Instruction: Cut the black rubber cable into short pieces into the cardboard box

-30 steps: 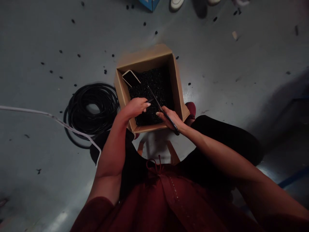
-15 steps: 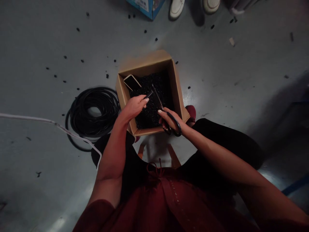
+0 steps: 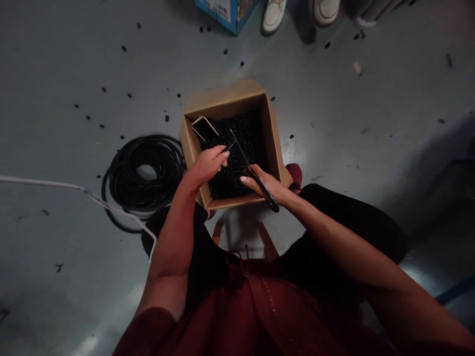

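Over an open cardboard box (image 3: 189,141), my left hand (image 3: 212,160) pinches a short dark ribbed strip (image 3: 230,145) that sticks out past the fingertips. My right hand (image 3: 262,182) is wrapped round the handles of black-handled scissors (image 3: 241,151). Their blades point up and left, with the tip close beside the strip. Many small black pieces (image 3: 245,128) fill the box below both hands. A dark rectangular object with a pale edge (image 3: 205,128) leans in the box's far left corner.
A coil of black hose (image 3: 124,173) lies on the floor left of the box. A white cable (image 3: 74,187) crosses at the left. Small black bits are scattered about. At the top are a blue box (image 3: 226,15) and a person's pale shoes (image 3: 274,15).
My right hand has turned the scissors, so their handles now show edge-on and the blade tip sits slightly further left. The view has shifted a little. My left hand still pinches the strip.
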Demonstrator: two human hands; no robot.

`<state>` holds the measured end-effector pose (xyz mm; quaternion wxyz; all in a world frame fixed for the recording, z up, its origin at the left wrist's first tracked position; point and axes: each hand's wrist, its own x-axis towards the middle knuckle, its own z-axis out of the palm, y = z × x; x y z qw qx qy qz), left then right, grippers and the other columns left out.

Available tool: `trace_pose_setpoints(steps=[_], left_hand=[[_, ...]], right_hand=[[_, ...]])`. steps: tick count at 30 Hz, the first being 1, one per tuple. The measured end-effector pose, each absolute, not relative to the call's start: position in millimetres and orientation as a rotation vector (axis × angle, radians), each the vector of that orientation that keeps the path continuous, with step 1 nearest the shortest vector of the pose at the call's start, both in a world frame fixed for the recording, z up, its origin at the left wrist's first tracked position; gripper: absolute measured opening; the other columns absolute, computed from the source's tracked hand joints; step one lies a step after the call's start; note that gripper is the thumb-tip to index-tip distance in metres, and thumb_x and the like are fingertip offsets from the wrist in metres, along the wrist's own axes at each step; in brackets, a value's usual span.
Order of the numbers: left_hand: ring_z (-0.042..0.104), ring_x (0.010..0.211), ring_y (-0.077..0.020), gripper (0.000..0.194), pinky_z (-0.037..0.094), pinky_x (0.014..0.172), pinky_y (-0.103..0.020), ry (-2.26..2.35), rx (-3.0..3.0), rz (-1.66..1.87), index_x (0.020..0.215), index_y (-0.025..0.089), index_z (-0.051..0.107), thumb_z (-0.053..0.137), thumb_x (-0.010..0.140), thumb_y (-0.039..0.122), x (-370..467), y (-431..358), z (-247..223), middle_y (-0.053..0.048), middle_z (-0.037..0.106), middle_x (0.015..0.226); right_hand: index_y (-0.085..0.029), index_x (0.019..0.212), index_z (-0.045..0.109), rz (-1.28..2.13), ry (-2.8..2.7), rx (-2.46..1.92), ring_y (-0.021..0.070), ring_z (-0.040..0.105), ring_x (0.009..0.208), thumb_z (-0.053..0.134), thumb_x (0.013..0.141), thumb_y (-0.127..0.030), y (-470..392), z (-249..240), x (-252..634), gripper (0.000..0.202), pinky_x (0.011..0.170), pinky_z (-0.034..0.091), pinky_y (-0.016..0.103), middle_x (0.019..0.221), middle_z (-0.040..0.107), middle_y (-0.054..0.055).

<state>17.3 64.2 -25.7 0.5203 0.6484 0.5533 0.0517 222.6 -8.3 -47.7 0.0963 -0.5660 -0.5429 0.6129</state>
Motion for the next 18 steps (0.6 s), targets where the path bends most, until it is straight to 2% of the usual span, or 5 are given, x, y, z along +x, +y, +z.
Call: trace_pose_setpoints(steps=[12, 18], left_hand=[[0.055, 0.07, -0.0136, 0.027, 0.045, 0.071, -0.026, 1.283, 1.609, 0.014, 0.086, 0.015, 0.062, 0.041, 0.093, 0.031, 17.6, 64.9, -26.6, -0.003, 0.064, 0.077], [0.051, 0.067, -0.0134, 0.026, 0.042, 0.069, -0.027, 1.262, 1.62, 0.013, 0.078, 0.017, 0.057, 0.041, 0.093, 0.032, 16.6, 64.8, -22.5, -0.001, 0.058, 0.071]], right_hand=[[-0.016, 0.128, 0.052, 1.839, -1.68, -1.683, 0.0318, 0.063, 0.11, 0.053, 0.093, -0.058, -6.5, -43.3, 222.8, 0.055, 0.093, 0.049, 0.044, 0.116, 0.066, 0.015], [-0.018, 0.117, 0.054, 1.919, -1.54, -1.535, 0.0251, 0.064, 0.1, 0.051, 0.094, -0.058, -8.3, -43.8, 224.5, 0.047, 0.087, 0.052, 0.04, 0.109, 0.066, 0.012]])
